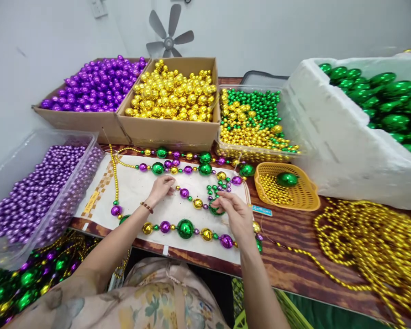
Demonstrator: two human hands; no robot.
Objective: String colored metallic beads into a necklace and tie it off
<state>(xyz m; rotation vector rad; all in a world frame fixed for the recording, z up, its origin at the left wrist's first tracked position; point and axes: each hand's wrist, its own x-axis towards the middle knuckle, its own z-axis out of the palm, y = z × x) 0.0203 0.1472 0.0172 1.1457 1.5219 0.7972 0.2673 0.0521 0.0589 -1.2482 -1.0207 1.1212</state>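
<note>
My left hand point(161, 191), with a brown bead bracelet at the wrist, pinches the left end of a short bead strand point(197, 204) over the white cloth point(140, 192). That strand carries purple, gold and green beads and runs right to a large green bead point(217, 210), partly hidden under my right fingers. My right hand point(235, 214) is closed in a pinch at that end. Small green and purple beads point(222, 184) lie just beyond it. A longer bead garland point(185, 229) loops around the cloth, passing in front of and behind both hands.
Cardboard boxes of purple beads point(96, 87) and gold beads point(171, 93) stand behind. A clear bin of small purple beads point(41, 187) is at left. Rightward are a yellow basket point(303, 196), a foam box point(332, 132) with green beads, and piled gold bead chains point(373, 246).
</note>
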